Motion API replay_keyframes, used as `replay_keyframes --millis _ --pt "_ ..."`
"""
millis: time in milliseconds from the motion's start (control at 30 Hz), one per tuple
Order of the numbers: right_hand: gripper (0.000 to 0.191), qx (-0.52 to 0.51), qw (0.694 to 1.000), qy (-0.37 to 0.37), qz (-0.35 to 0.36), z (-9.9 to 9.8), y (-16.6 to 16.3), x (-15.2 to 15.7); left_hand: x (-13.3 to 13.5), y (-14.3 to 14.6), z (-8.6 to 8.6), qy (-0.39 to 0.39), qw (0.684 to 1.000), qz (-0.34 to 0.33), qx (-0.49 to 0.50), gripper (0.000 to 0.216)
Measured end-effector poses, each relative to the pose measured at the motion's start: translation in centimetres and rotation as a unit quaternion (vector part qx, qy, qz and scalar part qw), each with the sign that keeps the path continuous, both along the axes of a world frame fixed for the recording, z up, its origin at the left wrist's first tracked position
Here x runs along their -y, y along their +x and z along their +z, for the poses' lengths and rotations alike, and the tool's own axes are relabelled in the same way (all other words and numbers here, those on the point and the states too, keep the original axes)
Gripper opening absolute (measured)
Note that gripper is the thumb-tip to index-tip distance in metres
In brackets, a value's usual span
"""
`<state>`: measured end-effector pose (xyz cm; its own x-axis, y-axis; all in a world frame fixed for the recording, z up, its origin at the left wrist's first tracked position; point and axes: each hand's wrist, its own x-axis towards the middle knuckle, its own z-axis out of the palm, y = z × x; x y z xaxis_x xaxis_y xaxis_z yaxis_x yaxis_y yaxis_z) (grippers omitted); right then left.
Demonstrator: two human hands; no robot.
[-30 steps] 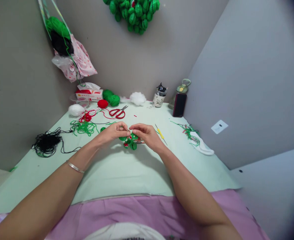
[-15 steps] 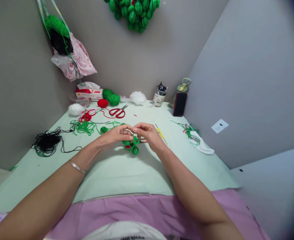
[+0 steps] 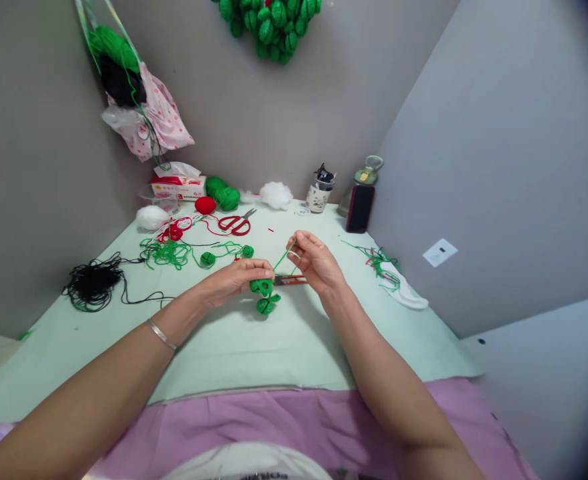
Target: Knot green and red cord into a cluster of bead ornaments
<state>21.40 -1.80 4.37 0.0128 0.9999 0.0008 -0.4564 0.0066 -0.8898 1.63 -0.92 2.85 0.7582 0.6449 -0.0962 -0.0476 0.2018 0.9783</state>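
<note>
Head view: a green crocheted piece (image 3: pixel 262 287) is held nearer the wearer than the red-handled scissors (image 3: pixel 237 223) and slightly to their right, above a pale green table covering (image 3: pixel 214 363). Its upper edge is pinched between the thumb and fingers of the left hand (image 3: pixel 240 279). Just below, a dark-striped green ball (image 3: pixel 265 306) is seen; whether it is supported by the covering cannot be told. From the piece a green yarn strand (image 3: pixel 284 256) is stretched, straight and slanting, to the right hand (image 3: pixel 316 261) — farther right of the scissors — where it is gripped between thumb and fingertips. An orange-red tool (image 3: pixel 293 280), nearer the wearer than the scissors and to their right, is partly hidden by that hand.

Just on the wearer's side of the scissors, two small green balls (image 3: pixel 207 259) are set among loose strands. To the left of the scissors, a green yarn tangle (image 3: pixel 167 255) is spread, with a black yarn heap (image 3: pixel 94 283) placed farther out. Beyond them, a green yarn skein (image 3: pixel 224 195) and white stuffing (image 3: pixel 276 195) are laid by the wall; well to their right — a phone (image 3: pixel 361 209) is stood before a green bottle (image 3: pixel 367 175).
</note>
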Motion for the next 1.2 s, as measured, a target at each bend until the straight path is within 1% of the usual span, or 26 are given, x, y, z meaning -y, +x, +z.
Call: replay_keyframes --millis 100,167,267,367,467,533,633,900,1000,1133,1200 --pt "0.037 -0.006 0.998 -0.013 0.062 0.0 -0.1 0.2 0.1 0.2 -0.1 -0.018 1.0 -0.016 0.018 0.029" --pt "0.036 -0.008 0.996 -0.009 0.091 -0.1 -0.5 0.4 0.2 0.2 -0.1 -0.033 0.999 -0.008 0.03 0.033" --pt "0.033 -0.032 0.994 0.01 0.103 0.1 -0.8 0.7 0.2 0.2 0.1 -0.04 0.999 0.006 0.035 0.028" --pt "0.032 -0.049 0.993 0.022 0.107 0.3 -1.0 1.0 0.1 0.2 0.1 -0.025 0.999 0.018 0.03 0.024" --pt "0.03 -0.043 0.991 0.027 0.125 0.3 -1.2 1.2 0.2 0.3 0.1 -0.016 0.999 0.029 0.021 0.022" --pt "0.028 -0.034 0.99 0.032 0.132 0.3 -1.4 1.3 0.2 0.4 0.2 -0.008 1.0 0.022 0.002 0.021" --pt "0.028 -0.042 0.991 0.039 0.118 0.4 -1.3 1.2 0.3 0.4 0.4 0.004 0.999 0.012 -0.031 0.022" --pt "0.03 -0.086 0.993 0.042 0.063 0.9 -0.8 0.8 -0.2 -0.2 0.3 0.006 1.0 0.003 -0.024 0.019" --pt "0.028 -0.092 0.994 0.039 0.044 1.1 -0.3 0.7 -0.3 -0.1 0.2 -0.007 1.0 0.016 -0.019 0.021" --pt "0.023 -0.082 0.995 0.038 0.046 1.3 0.1 0.5 -0.4 -0.3 0.4 -0.027 0.998 0.046 0.021 0.024" --pt "0.024 -0.077 0.995 0.038 0.039 1.2 0.1 0.4 -0.6 -0.5 0.5 -0.038 0.997 0.054 0.034 0.025"
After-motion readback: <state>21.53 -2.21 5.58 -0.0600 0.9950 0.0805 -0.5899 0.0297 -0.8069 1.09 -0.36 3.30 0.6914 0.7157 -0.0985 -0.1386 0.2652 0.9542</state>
